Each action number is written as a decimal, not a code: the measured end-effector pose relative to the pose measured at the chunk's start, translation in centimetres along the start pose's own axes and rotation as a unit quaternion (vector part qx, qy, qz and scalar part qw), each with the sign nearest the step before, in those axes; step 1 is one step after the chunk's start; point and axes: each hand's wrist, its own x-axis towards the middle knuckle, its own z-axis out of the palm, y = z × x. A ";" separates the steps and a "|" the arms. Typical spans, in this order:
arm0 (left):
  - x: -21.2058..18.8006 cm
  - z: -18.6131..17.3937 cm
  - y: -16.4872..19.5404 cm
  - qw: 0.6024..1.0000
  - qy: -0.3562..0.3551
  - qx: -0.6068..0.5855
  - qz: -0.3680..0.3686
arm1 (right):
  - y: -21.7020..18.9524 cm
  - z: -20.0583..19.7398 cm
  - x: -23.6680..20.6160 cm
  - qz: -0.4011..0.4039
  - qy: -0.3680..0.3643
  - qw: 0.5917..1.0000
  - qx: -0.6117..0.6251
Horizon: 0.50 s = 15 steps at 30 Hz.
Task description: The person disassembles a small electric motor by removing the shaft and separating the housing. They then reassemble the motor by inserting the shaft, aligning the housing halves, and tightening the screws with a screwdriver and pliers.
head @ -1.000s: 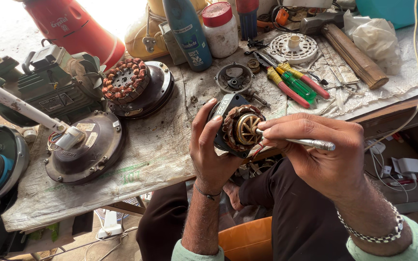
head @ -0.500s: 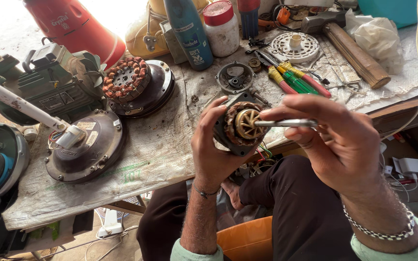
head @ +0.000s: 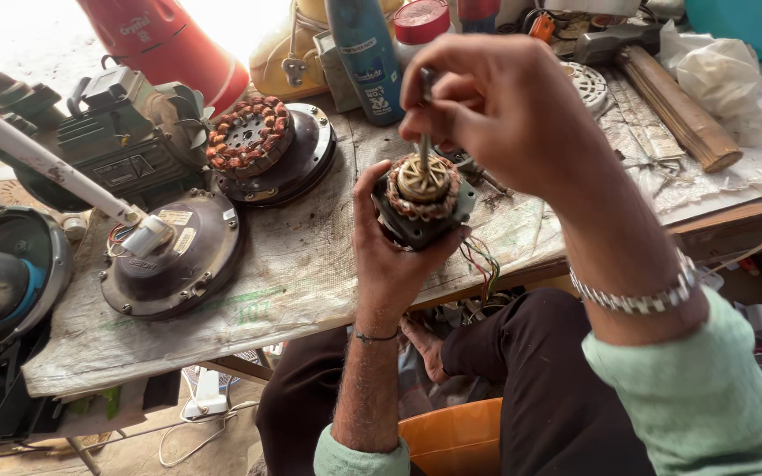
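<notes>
My left hand (head: 387, 256) grips a small fan motor (head: 422, 204) from below, holding it upright above the bench edge. Its copper windings ring a brass-coloured centre, and coloured wires (head: 480, 261) hang from its underside. My right hand (head: 504, 110) is closed around a thin metal rod-like tool (head: 424, 145), held upright with its lower tip set on the motor's centre. A metal bracelet (head: 637, 295) circles my right wrist.
On the cloth-covered workbench (head: 293, 282) lie a dark round fan housing (head: 172, 262) with a white rod, a copper-wound stator (head: 249, 137) in its shell, a green motor (head: 125, 141), a blue can (head: 365, 55), a hammer (head: 663, 88) and a plastic bag (head: 720, 70). An orange stool (head: 456, 436) sits below.
My right hand has risen and turned the tool from lying sideways across the motor to standing upright on its centre. The left hand has tipped the motor's face upward.
</notes>
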 end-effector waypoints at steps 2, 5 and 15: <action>0.2 -0.2 0.1 0.999 0.001 -0.033 -0.021 | 0.2 0.2 1.6 -0.025 -0.027 0.999 0.025; 0.3 -0.4 0.0 0.999 0.002 -0.045 -0.007 | 0.3 0.3 2.6 -0.009 -0.051 0.998 0.034; 0.1 -1.7 0.2 0.998 0.010 -0.066 -0.023 | 0.5 2.3 2.9 -0.094 -0.025 0.990 0.102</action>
